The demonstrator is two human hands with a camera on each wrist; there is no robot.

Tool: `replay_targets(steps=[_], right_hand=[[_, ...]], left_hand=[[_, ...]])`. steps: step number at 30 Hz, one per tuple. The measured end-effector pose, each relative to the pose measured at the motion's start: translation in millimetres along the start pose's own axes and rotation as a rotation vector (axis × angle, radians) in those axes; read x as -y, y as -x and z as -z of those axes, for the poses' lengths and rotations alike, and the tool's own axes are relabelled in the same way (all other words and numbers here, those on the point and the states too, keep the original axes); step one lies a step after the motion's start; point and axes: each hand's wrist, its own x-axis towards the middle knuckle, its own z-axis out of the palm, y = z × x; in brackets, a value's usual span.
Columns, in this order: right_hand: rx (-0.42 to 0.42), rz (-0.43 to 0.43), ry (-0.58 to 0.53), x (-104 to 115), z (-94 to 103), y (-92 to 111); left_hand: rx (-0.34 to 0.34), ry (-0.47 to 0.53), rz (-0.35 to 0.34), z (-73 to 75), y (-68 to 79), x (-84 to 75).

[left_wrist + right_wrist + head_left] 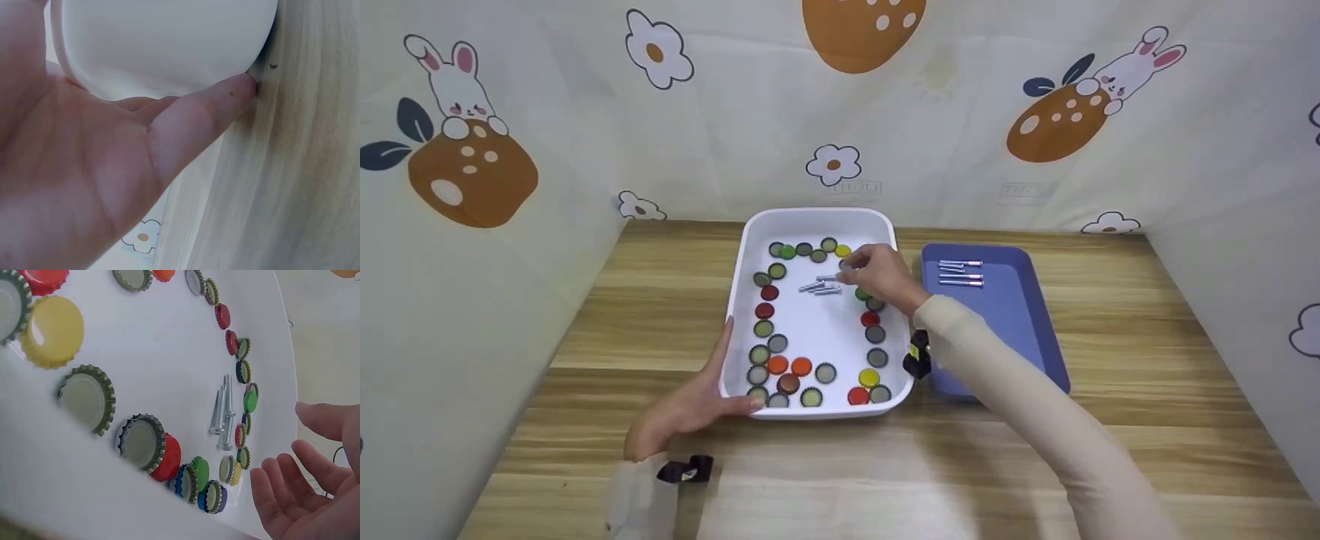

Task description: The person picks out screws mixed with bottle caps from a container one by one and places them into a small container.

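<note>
A white tray [819, 413] holds many bottle caps [801, 366], some showing coloured tops and others their undersides, spread mostly along its sides. Several silver bolts [228, 402] lie in a small pile among them. My right hand [877, 276] reaches over the tray's right side, its fingertips overlapping the bolts in the head view. In the right wrist view, thumb and fingers are apart with nothing between them. At the tray's near left corner is my left hand [694, 401], thumb stretched along the front wall and fingers along the left side.
A blue tray [1005, 315] stands to the right of the white one, with several bolts [961, 283] lying at its far end. Both are on a wooden table [660, 292]. A patterned cloth [750, 112] rises behind and at the sides.
</note>
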Motion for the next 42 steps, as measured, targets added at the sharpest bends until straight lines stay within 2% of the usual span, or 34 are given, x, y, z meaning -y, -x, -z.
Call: replay_targets(steps=[10, 15, 19, 25, 29, 34, 42], right_hand=[[0.001, -0.047, -0.044, 3.6, -5.4, -4.9], [-0.030, -0.022, -0.041, 4.6, -11.6, -9.6], [-0.062, 0.005, -0.037, 3.6, -18.9, -11.5], [-0.030, -0.008, -0.055, 1.9, -26.1, -11.9], [-0.020, -0.020, -0.031, 2.0, -27.2, -14.1], [-0.051, -0.004, 0.037, 1.6, -28.8, -18.4], [-0.073, 0.005, 0.030, 0.4, -33.0, -22.7]], left_hand=[[0.002, 0.002, 0.035, -0.7, -0.2, -1.8], [-0.003, -0.001, 0.069, -0.3, -1.5, -1.7], [-0.007, 0.006, 0.071, -0.1, -1.5, -1.7], [-0.012, -0.010, 0.069, -0.8, -0.5, -1.8], [-0.014, -0.019, 0.075, -0.8, 0.0, -2.6], [-0.009, -0.019, 0.098, -0.7, 0.1, -2.9], [-0.010, -0.011, 0.084, -0.1, -0.8, -1.1]])
